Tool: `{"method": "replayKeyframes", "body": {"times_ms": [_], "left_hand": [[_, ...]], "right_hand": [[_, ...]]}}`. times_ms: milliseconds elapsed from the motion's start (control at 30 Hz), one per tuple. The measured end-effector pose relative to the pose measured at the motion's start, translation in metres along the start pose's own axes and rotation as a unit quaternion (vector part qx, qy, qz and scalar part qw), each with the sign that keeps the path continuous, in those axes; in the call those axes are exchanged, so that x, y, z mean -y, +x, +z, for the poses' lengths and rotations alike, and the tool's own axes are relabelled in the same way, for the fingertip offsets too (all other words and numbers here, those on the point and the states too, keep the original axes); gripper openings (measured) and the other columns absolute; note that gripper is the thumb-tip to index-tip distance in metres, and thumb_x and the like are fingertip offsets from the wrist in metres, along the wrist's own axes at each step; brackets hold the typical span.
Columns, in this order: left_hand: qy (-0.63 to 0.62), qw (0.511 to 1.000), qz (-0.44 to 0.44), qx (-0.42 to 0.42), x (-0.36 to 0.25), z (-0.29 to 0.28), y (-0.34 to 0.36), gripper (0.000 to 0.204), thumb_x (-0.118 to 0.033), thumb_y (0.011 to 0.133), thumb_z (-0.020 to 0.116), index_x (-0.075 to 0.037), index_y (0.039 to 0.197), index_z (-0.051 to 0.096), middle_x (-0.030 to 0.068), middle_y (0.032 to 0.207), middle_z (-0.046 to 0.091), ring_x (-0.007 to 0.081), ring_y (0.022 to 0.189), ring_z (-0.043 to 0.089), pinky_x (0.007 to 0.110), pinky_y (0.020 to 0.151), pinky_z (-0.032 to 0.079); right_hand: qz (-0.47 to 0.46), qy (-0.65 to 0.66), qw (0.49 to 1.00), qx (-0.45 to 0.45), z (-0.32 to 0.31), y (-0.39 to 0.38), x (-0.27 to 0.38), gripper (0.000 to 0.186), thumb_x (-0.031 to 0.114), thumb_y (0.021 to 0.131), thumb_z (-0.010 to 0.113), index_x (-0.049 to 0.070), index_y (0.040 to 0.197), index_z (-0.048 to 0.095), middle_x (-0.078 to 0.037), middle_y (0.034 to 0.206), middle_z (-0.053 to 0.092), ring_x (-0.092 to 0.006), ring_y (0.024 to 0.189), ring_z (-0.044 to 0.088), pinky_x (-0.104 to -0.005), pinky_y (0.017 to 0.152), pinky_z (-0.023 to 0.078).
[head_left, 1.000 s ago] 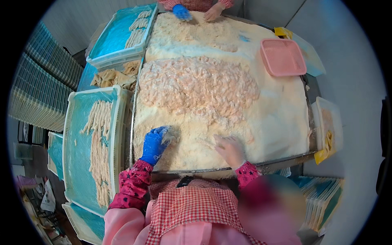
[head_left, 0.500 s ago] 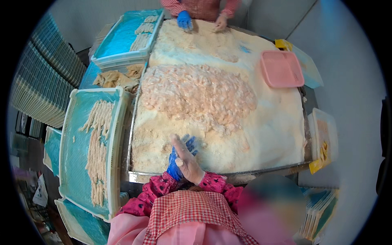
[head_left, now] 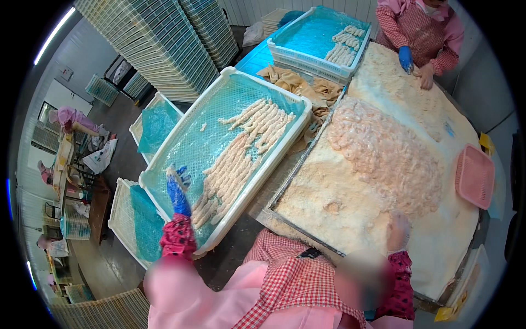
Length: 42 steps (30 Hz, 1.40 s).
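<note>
Blue-gloved left hand (head_left: 178, 192): over the near-left corner of the white tray (head_left: 186, 125), to the left of the coated strips; fingers apart and dusted pale, yet I cannot tell whether something lies in them.
Right hand (head_left: 398, 231): above the near edge of the counter (head_left: 301, 159), just beside the near end of the meat pile; blurred, so I cannot tell whether it is open or closed.
Coated strips (head_left: 235, 159): laid side by side in rows along the tray's right edge, from its far corner down toward the near edge; one small crumb-coated bit (head_left: 203, 127) sits apart, nearer the left edge.
Meat pile (head_left: 383, 153): pale pink, wet-looking, heaped across the middle of the counter, with loose crumbs (head_left: 307, 203) between it and the near-left corner.
Pink basket (head_left: 475, 178): at the counter's right edge.
Brown cloth (head_left: 296, 83): crumpled by the counter's left edge, between the white tray and a second tray (head_left: 312, 64).
Second tray: near the counter's far-left corner, with shorter rows of strips along its right edge.
Co-worker (head_left: 416, 35): at the counter's far edge, both hands low over the crumbs, one in a blue glove.
Stacked trays (head_left: 159, 46): tall piles beyond the white tray's left edge.
</note>
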<state>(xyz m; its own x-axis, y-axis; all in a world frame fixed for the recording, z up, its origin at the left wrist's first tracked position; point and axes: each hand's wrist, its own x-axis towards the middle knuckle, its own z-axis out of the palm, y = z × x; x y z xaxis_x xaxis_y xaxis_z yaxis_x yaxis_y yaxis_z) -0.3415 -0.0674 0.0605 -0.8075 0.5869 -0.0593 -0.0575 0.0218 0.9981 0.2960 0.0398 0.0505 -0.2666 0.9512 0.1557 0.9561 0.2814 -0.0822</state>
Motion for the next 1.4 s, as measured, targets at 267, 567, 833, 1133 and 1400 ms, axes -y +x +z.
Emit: {"method": "replayKeyframes", "body": {"times_ms": [267,567,833,1133,1400], "left_hand": [[0.162,0.977,-0.093,0.098,0.030,-0.039,-0.002,0.054,-0.046,0.093,0.036,-0.004,0.124,0.049,0.0119,0.109,0.059,0.0208,0.100,0.052,0.035,0.090,0.037],[0.239,0.855,0.235,0.396,-0.024,0.165,-0.103,0.050,-0.021,0.082,0.062,-0.002,0.125,0.046,0.0154,0.125,0.049,0.0270,0.114,0.048,0.036,0.097,0.035],[0.241,0.679,0.258,0.643,0.079,0.310,-0.217,0.046,-0.010,0.077,0.058,-0.009,0.122,0.050,0.0160,0.119,0.052,0.0297,0.110,0.050,0.035,0.093,0.040],[0.283,0.753,0.285,0.522,0.042,0.321,-0.187,0.041,-0.016,0.083,0.058,-0.008,0.122,0.051,0.0125,0.122,0.053,0.0238,0.106,0.054,0.031,0.089,0.043],[0.200,0.600,0.367,0.682,0.055,0.314,-0.267,0.047,-0.024,0.077,0.059,-0.010,0.121,0.050,0.0132,0.116,0.054,0.0323,0.103,0.051,0.041,0.087,0.042]], "right_hand": [[0.164,0.152,0.969,-0.101,0.010,-0.008,-0.036,0.019,-0.004,0.068,0.054,0.002,0.087,0.052,-0.013,0.080,0.051,-0.0306,0.079,0.052,-0.0379,0.069,0.043],[0.086,0.346,0.931,0.083,-0.040,-0.041,0.028,0.023,0.012,0.074,0.063,0.003,0.093,0.056,-0.013,0.084,0.054,-0.0305,0.082,0.054,-0.0363,0.073,0.045],[0.114,0.298,0.945,-0.079,0.011,-0.029,0.070,0.025,0.012,0.076,0.062,0.006,0.099,0.054,-0.013,0.085,0.056,-0.0207,0.079,0.055,-0.0305,0.072,0.046],[0.001,0.450,0.887,0.104,-0.043,-0.040,0.037,0.035,0.007,0.073,0.065,0.005,0.106,0.054,-0.008,0.101,0.057,-0.0156,0.095,0.052,-0.0308,0.087,0.042],[0.026,0.177,0.984,0.012,-0.017,-0.045,0.030,0.044,0.021,0.068,0.070,0.003,0.106,0.057,-0.015,0.107,0.058,-0.0293,0.104,0.053,-0.0368,0.092,0.040]]}}
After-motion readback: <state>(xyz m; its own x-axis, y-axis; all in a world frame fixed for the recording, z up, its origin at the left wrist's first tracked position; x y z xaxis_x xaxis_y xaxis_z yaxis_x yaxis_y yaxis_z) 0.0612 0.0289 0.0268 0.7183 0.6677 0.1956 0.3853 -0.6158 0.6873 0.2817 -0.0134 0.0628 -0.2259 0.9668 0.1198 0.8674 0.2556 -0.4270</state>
